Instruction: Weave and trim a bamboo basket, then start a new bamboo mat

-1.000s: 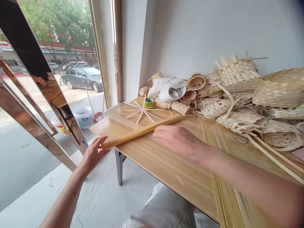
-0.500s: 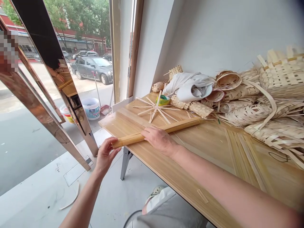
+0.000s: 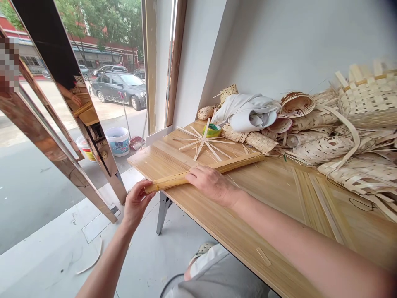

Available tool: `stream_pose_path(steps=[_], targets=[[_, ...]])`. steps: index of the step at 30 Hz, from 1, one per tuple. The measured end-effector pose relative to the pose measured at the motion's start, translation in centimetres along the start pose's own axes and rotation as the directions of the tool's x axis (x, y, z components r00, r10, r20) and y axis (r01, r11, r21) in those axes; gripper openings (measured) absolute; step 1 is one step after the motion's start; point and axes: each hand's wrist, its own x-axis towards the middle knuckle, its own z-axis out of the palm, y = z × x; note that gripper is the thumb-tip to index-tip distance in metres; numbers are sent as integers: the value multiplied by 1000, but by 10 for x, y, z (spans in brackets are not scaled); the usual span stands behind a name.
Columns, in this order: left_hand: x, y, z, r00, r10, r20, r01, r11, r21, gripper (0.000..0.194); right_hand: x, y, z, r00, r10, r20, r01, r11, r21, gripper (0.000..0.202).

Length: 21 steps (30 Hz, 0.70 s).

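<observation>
A tied bundle of bamboo strips (image 3: 235, 164) lies slantwise across the wooden table (image 3: 198, 207), its near end jutting past the left edge. My left hand (image 3: 138, 200) grips that end between thumb and fingers, close to a tie band. Around the middle of the bundle, my right hand (image 3: 211, 184) is closed from above, with some fingertips hidden behind it. Beyond the bundle, a star of crossed bamboo strips (image 3: 203, 142) lies flat, beside a small green and yellow bowl (image 3: 212, 130).
Woven bamboo baskets and rolls (image 3: 325, 145) are heaped along the wall with a white cloth bundle (image 3: 248, 111). Loose flat strips (image 3: 319, 207) lie on the table's right part. Left of the table stands a glass door frame (image 3: 89, 124); buckets (image 3: 117, 141) stand outside.
The view has shifted very slightly. Both hands keep their grip on the bamboo bundle, and my right hand shows only a tiny change of pose.
</observation>
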Motion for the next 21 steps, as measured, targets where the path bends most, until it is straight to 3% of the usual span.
stream_pose_path(steps=[7,13,17,19,21], targets=[[0,-1,-3,999,31,15,-32,997,72,23,-7,-1,-12,999,-42,-25,39,993,-115,21],[1,0,-4,999,45,21,-47,997,69,23,-16,10,-32,995,-75,70,83,990,-118,22],[1,-2,-4,999,49,20,-50,997,53,22,-26,34,-55,997,24,77,-22,999,-27,15],[1,-3,-3,999,38,25,-40,998,51,23,-31,45,-64,993,113,18,-114,987,109,10],[1,-3,-3,1000,15,4,-16,999,46,26,-36,48,-71,985,152,-76,-129,960,246,7]])
